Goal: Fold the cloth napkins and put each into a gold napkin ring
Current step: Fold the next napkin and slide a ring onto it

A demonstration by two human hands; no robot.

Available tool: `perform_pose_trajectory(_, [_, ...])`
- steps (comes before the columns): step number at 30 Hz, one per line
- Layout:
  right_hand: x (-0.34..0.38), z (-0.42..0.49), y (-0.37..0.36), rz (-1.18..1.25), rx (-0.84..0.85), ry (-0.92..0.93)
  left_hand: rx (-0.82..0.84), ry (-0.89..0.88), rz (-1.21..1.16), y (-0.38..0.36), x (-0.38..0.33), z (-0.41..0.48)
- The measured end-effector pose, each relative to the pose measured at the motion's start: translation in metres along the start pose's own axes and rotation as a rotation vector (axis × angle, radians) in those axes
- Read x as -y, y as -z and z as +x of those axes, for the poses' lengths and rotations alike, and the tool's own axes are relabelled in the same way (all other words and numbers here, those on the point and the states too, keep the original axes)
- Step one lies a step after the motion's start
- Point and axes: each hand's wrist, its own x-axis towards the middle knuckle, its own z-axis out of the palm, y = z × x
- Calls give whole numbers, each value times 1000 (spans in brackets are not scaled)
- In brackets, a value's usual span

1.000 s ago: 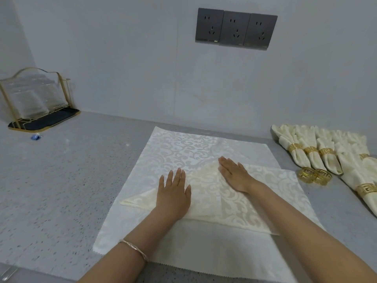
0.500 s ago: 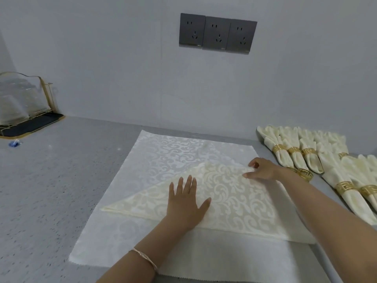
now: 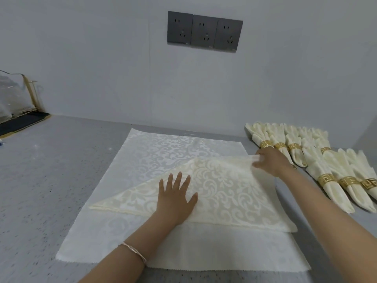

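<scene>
**Inspector:** Hands, please.

**Observer:** Left hand [image 3: 175, 199] lies flat, fingers spread, pressing on the napkin [image 3: 224, 188] near its long folded edge. Right hand [image 3: 269, 162] pinches the napkin's far corner between thumb and fingers.

**Inspector:** Where is the napkin?

**Observer:** It lies folded to a triangle on the white cloth [image 3: 163, 148] spread over the counter [image 3: 51, 170]. The pinched corner is raised clear of the cloth; the rest lies flat.

**Inspector:** What has changed?

**Observer:** A second ago the right hand lay flat on the middle of the napkin, beside the left. Half a second ago it had reached the far corner, with the fabric still down. Now that corner is lifted. The left hand has kept its place and its pressure throughout.

**Inspector:** Meaning for the task?

**Observer:** In my judgement the smoothing is finished and the next fold is starting, with the left hand as anchor. No ring is on this napkin yet.

**Inspector:** Other stock?

**Observer:** Finished bundles [image 3: 315, 167] lie in rows to the right, each inside one of the gold rings [image 3: 326, 179]. The nearest sits just beside the right hand. I cannot pick out a loose ring; the hand covers that spot.
</scene>
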Motion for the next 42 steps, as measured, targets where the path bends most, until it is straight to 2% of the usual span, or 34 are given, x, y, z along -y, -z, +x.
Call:
perform_pose_trajectory(3, [26,-49,-12,407,-188,133,6,-1,0,0,-1,0])
perform_pose_trajectory(5, [51,-86,-32,600,-188,195,0,-2,-14,1,-1,-1])
perform_pose_trajectory(7, [65,-113,-60,650,-111,229,-10,-28,-40,1,-1,-1])
perform_pose_trajectory(10, [69,-138,-92,524,1,321,-16,-106,-84,3,0,-3])
perform_pose_trajectory(13, [68,-146,-101,303,-30,472,-6,-163,-113,6,0,-5])
perform_pose_trajectory(18, [75,-154,-101,159,-2,514,33,-205,-105,6,-1,-5])
perform_pose_trajectory(22, [81,-160,-101,69,-46,545,73,-221,-62,8,1,-4])
perform_pose_trajectory(25, [86,-164,-96,30,25,570,106,-224,-70,10,2,-2])
perform_pose_trajectory(28, [92,-161,-81,209,113,447,100,-226,-72,8,3,-1])
perform_pose_trajectory(30, [94,-144,-73,341,17,328,79,-233,-33,5,4,-1])
perform_pose_trajectory(32, [94,-119,-73,282,-50,306,65,-235,-3,3,4,-2])
perform_pose_trajectory(35, [92,-85,-89,87,57,345,57,-234,12,4,3,-1])
perform_pose_trajectory(38, [87,-74,-102,12,184,304,64,-234,13,4,3,-2])
perform_pose_trajectory(42, [66,-90,-100,-31,214,261,62,-229,16,5,3,-2])
